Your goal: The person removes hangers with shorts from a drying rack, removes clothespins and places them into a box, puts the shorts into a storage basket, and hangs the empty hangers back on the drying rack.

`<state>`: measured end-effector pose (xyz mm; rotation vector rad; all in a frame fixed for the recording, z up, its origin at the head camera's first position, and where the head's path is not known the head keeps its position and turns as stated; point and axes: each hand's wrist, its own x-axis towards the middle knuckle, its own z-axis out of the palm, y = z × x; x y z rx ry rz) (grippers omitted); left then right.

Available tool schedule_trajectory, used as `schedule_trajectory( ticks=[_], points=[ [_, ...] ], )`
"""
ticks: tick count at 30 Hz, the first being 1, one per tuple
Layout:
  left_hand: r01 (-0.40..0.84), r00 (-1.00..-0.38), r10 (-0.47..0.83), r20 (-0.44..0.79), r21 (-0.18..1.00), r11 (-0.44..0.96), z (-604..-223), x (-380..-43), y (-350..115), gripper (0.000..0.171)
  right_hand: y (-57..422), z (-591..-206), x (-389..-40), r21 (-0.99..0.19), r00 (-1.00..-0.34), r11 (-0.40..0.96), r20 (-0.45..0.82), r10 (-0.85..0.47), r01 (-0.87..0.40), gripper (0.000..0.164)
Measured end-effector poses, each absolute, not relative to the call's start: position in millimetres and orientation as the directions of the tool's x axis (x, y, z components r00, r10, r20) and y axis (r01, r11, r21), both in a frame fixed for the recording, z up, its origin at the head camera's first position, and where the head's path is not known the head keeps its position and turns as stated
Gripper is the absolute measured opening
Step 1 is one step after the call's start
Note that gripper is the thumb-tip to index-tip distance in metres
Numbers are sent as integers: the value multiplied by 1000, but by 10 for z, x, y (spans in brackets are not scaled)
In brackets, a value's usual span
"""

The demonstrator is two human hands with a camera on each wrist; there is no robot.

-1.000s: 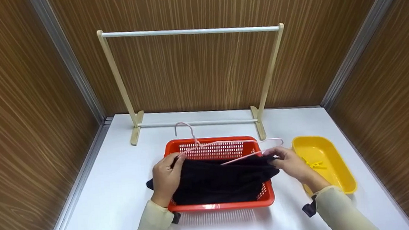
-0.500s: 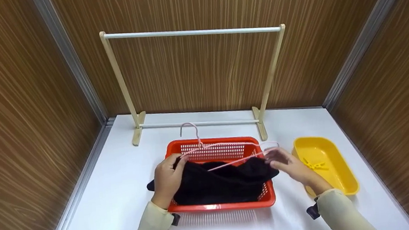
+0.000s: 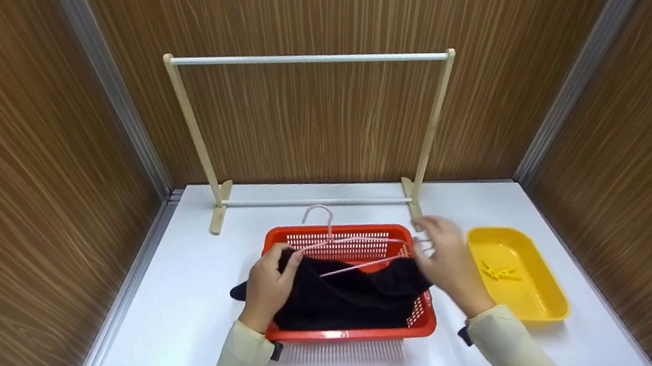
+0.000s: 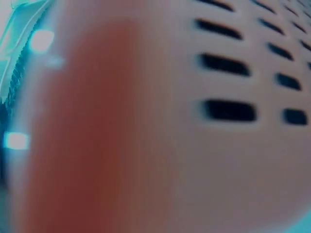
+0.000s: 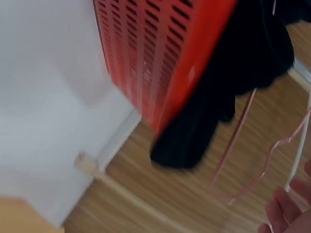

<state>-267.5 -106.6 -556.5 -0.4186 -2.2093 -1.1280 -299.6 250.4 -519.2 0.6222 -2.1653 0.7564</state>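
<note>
My left hand [image 3: 267,285] pinches the left part of a black garment [image 3: 348,305] together with the pink hanger [image 3: 363,265]. The hanger's left end is hidden by the cloth and hand; its hook points up towards the rack. The garment lies over the red basket [image 3: 345,336]. My right hand [image 3: 448,261] is blurred at the hanger's right end. In the right wrist view, the fingers [image 5: 279,213] of that hand are spread loosely, apart from the cloth, near the bare pink loop. Holes in the basket wall [image 4: 233,160] fill much of the left wrist view.
Behind the basket stands a wooden rack with a white top rail [image 3: 309,59]. A yellow tray [image 3: 535,315] to the right contains yellow clothespins [image 3: 499,274]. Wood-patterned panels [image 3: 320,118] enclose the white table [image 3: 182,290].
My right hand has let go of the garment's right side and moved up and inwards around the hanger's end. The hook has shifted slightly right. My left hand keeps its hold.
</note>
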Motion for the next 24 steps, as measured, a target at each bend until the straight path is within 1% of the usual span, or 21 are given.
schedule_trajectory(
  ticks=[3, 4, 6, 11, 13, 15, 19, 24],
  points=[
    [535, -766, 24, 642, 617, 577, -5594, -2687, -1052, 20, 2413, -5349, -3044, -249, -612, 732, 741, -277, -633, 6],
    [539, -765, 29, 643, 615, 575, -5606, -2685, -1051, 20, 2393, -5415, -3062, -249, -610, 723, 738, -290, -645, 3],
    [543, -766, 36, 642, 615, 572, -5624, -2676, -1054, 22, 2379, -5544, -3071, -270, -628, 718, 723, -289, -641, 9],
    [541, -777, 50, 628, 625, 563, -5660, -2670, -1099, 21, 2391, -5805, -3080, -370, -690, 686, 673, -266, -626, 10],
    [533, -788, 58, 613, 631, 564, -5670, -2665, -1128, 20, 2390, -5860, -3091, -391, -704, 680, 659, -264, -621, 11],
    [523, -794, 61, 605, 628, 576, -5681, -2656, -1161, 20, 2378, -5888, -3104, -390, -704, 684, 662, -256, -616, 12],
    [499, -791, 55, 609, 591, 634, -5728, -2625, -1188, 23, 2355, -5911, -3109, -355, -692, 716, 679, -245, -601, 18],
    [480, -758, 50, 651, 505, 717, -5829, -2635, -1176, 25, 2317, -5905, -3141, -231, -636, 758, 714, -293, -609, 24]
  ],
)
